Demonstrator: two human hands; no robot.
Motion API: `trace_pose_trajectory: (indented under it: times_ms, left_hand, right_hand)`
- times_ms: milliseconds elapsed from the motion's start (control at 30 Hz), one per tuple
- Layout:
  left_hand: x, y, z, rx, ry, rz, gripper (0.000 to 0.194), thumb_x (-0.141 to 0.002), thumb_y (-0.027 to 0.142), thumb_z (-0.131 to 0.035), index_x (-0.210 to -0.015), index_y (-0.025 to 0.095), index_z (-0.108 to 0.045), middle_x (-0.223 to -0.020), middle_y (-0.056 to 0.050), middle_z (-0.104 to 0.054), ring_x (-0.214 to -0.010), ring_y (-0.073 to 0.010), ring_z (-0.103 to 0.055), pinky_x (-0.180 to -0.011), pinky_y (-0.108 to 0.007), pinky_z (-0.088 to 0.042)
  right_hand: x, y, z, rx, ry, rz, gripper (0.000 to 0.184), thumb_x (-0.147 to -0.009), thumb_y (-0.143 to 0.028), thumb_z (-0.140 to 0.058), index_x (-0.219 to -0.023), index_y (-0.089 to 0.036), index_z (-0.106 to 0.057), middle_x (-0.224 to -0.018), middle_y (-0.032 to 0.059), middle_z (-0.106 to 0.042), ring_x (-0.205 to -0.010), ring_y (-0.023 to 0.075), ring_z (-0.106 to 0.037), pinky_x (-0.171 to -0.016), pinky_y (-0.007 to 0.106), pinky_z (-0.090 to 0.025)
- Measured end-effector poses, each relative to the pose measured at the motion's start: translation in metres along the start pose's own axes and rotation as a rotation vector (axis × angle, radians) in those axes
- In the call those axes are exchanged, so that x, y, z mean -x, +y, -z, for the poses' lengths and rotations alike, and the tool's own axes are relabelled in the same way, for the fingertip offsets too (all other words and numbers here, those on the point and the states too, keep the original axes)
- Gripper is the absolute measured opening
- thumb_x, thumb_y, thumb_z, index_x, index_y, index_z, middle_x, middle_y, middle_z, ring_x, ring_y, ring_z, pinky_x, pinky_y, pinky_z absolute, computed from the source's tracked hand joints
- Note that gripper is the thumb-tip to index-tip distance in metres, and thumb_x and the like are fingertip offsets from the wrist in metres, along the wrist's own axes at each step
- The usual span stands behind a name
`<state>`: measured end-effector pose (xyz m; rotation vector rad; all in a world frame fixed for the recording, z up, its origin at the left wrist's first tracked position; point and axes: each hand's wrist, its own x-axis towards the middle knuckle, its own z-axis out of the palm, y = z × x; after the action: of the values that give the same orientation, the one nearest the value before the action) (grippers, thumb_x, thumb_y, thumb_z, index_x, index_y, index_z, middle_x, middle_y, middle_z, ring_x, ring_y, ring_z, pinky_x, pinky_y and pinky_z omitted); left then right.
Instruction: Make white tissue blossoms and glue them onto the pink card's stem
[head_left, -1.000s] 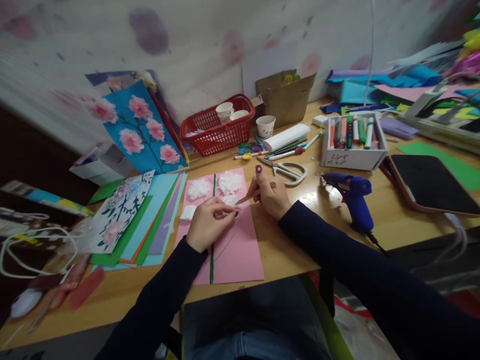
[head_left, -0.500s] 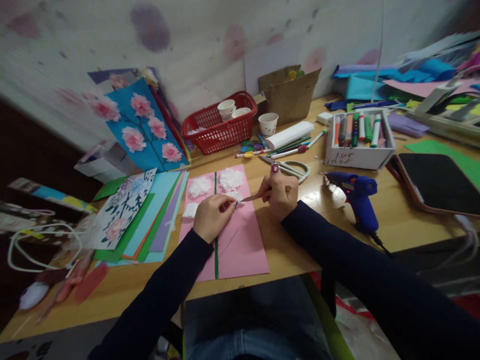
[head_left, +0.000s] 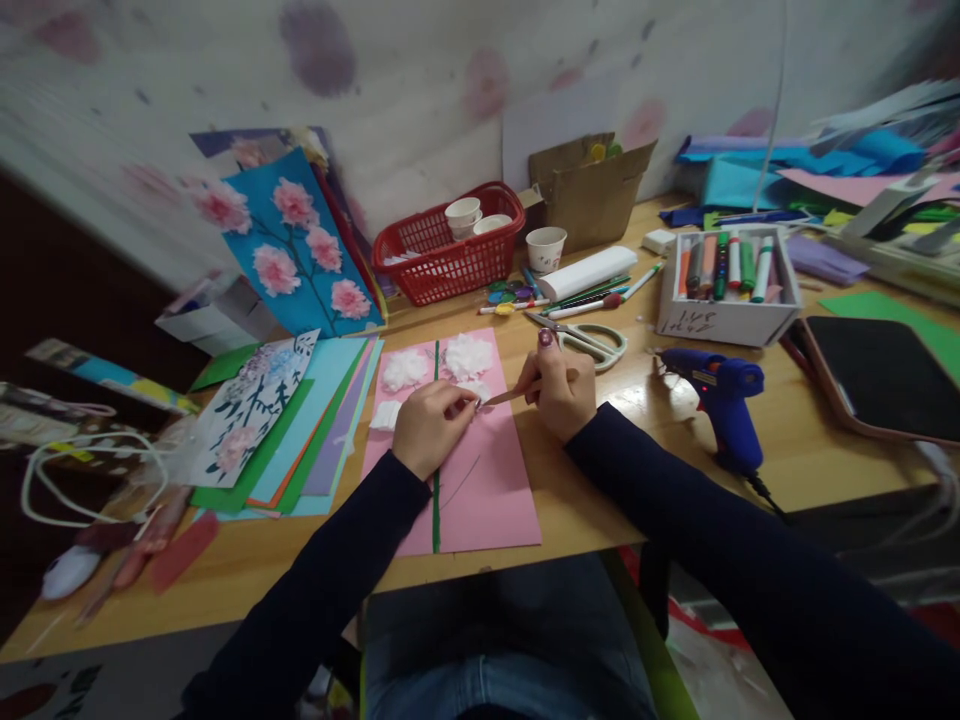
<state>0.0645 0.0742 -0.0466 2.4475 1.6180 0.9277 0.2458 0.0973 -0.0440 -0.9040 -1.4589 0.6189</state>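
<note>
Head view: from where I stand, the right hand (head_left: 561,390) grips a thin brown stick (head_left: 504,398), its tip close to the left hand's (head_left: 429,428) fingertips. The left hand sits over the pink sheet (head_left: 495,490), fingers bunched; whether they grasp anything, I cannot tell. The sheet lies flat on the table (head_left: 570,500), white tufts (head_left: 471,355) on its upper part.
</note>
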Motion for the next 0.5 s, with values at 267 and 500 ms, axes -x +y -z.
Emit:
trace_pose_trajectory:
  times_ms: [267,500]
  left_hand:
    - [-0.0002,0.0011,0.0006,0.016,-0.016,-0.026,0.008,-0.083,0.013,-0.066,-0.081,0.019,-0.072,-0.073,-0.001,-0.068,-0.066,-0.0152,-0.059,-0.067,-0.029,-0.048]
    - [-0.0026,0.0026,0.0007,0.024,-0.043,-0.003,0.010,-0.084,0.011,-0.064,-0.083,0.018,-0.071,-0.076,-0.002,-0.067,-0.069,-0.0157,-0.061,-0.070,-0.029,-0.050]
  right_hand:
    - [0.0025,0.0012,-0.0014,0.104,-0.050,0.077,0.068,-0.099,-0.050,-0.030,-0.045,-0.020,-0.059,-0.037,-0.0004,-0.049,-0.037,0.0110,-0.048,-0.046,0.026,-0.039]
    - [0.0049,0.0018,-0.0013,0.177,-0.087,0.110,0.070,-0.099,-0.054,-0.025,-0.045,-0.021,-0.057,-0.038,0.0007,-0.051,-0.038,0.0119,-0.049,-0.046,0.027,-0.038]
